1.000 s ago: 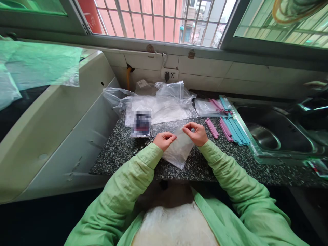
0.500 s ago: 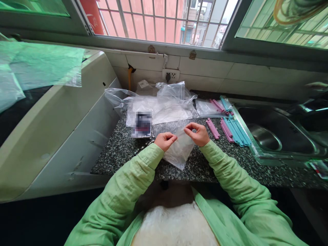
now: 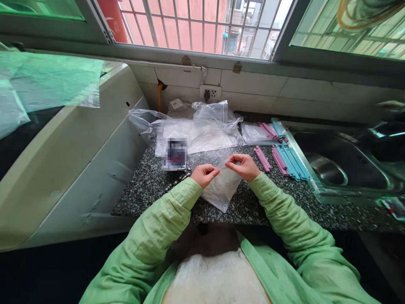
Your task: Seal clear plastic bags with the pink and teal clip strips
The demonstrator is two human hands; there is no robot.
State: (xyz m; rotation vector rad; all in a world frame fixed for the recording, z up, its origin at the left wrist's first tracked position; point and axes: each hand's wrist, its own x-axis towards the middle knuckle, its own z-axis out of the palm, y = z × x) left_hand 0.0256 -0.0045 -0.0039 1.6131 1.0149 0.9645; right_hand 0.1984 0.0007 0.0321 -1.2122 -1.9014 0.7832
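Between my two hands is a clear plastic bag, hanging down over the front part of the speckled countertop. My left hand pinches its upper left edge between thumb and forefinger. On the other side, my right hand is closed on the upper right edge, thumb against forefinger. The bag looks flat, and I cannot make out anything inside it. Right of my right hand lie pink sealing clips and several blue sealing clips.
Behind my hands spreads a pile of clear plastic bags. A blurred-out phone-like object lies left, a beaded strand beside it. More bags with clips on top lie near the metal sink. A wall socket is behind.
My right hand has shifted slightly left along the bag's top edge, closer to my left hand. The left hand keeps nearly the same place.
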